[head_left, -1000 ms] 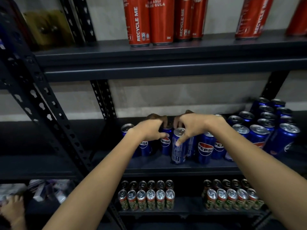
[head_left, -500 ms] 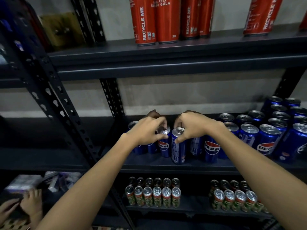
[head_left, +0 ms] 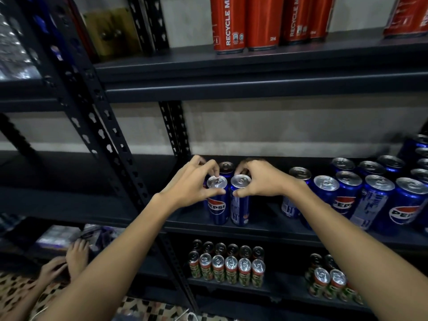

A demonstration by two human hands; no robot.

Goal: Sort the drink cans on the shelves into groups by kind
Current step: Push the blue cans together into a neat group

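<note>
Two slim blue Pepsi cans stand side by side at the front of the middle shelf [head_left: 266,230]. My left hand [head_left: 192,184] pinches the top rim of the left can [head_left: 217,207]. My right hand [head_left: 259,179] pinches the top rim of the right can [head_left: 239,209]. A third blue can [head_left: 226,167] stands just behind them, between my hands. A large group of blue Pepsi cans [head_left: 375,195] fills the right part of the same shelf. Red cans [head_left: 264,24] stand on the shelf above. Small green-and-red cans [head_left: 229,269] sit in rows on the shelf below.
A black perforated upright [head_left: 102,135] slants across the left. A second group of small cans [head_left: 331,283] is at the lower right. Another person's hand and foot [head_left: 67,262] are at the lower left over a patterned floor. A gap of bare shelf separates the two held cans from the big group.
Both hands have slid the two front cans leftward, away from the big blue group, leaving a gap of bare shelf. The view has shifted left and down.
</note>
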